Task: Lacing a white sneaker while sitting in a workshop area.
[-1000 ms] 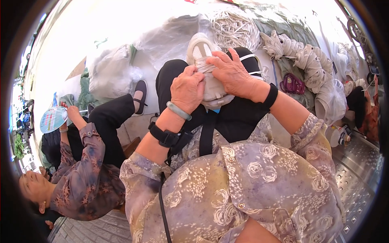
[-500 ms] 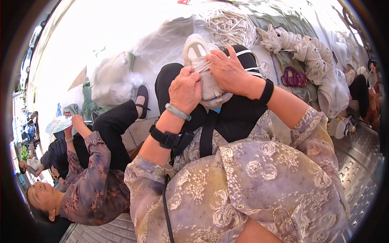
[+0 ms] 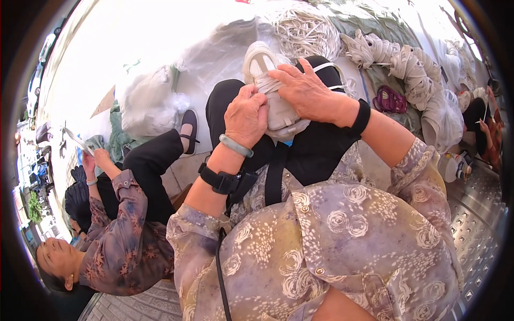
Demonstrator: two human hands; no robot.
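Note:
A pale beige-white sneaker (image 3: 281, 111) rests on my lap, its toe pointing away from me. White shoelace (image 3: 270, 81) runs in rows across its upper, and a loose length loops over my right knee. My left hand (image 3: 246, 115) is closed at the left side of the lacing, fingers curled and thumb pressed in, pinching the lace there. From the right, my right hand (image 3: 310, 95) reaches over the shoe, its fingertips and thumb closed on the lace rows. The lace ends inside my fingers are hidden.
A heap of white laces (image 3: 309, 33) lies beyond my knees. Several bundled pale shoes (image 3: 409, 67) and a purple woven item (image 3: 389, 100) are at the right. Clear plastic bags (image 3: 147, 99) lie at the left, where a seated person (image 3: 126, 235) holds a fan.
My right hand has shifted slightly right at the wrist, still on the lacing. The left hand and shoe barely move. The person at the left has tilted the fan edge-on.

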